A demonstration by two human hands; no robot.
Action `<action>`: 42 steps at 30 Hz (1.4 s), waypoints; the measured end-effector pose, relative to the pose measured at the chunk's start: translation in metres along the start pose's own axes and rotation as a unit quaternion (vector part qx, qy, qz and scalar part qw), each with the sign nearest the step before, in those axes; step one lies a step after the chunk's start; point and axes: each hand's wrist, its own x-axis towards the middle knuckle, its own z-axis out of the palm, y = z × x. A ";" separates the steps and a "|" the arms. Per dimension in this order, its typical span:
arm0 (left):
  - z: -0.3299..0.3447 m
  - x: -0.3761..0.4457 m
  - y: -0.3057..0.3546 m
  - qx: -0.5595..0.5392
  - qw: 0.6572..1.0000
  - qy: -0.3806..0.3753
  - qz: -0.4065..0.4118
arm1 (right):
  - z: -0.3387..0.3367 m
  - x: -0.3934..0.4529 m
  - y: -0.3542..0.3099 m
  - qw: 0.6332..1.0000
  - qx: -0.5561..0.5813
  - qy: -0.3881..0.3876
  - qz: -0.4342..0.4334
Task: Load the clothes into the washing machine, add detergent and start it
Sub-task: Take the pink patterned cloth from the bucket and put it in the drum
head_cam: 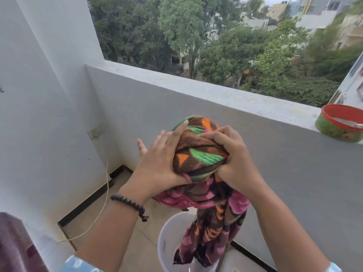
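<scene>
Head view: both hands hold a bundled fleece blanket point(198, 154), brown with green, orange and pink shapes, up at chest height in the centre. The right hand point(233, 160) has its fingers point(214, 137) curled tight into the cloth at 3 o'clock of the bundle. The left hand point(159, 163) presses its palm against the 9 o'clock side with fingers fairly straight, probably to keep the wad gathered so it goes into a drum in one lump. The loose tail hangs down to 6 o'clock into a white laundry basket point(167, 238) on the tiled floor. A red-rimmed green tub point(334, 130) sits on the parapet ledge point(196, 83) at 3 o'clock. No washing machine shows, so loading looks barely begun.
</scene>
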 end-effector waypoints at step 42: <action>-0.018 -0.016 -0.003 -0.081 0.995 0.054 0.004 | -0.006 0.007 -0.006 0.999 -0.008 -0.037 -0.018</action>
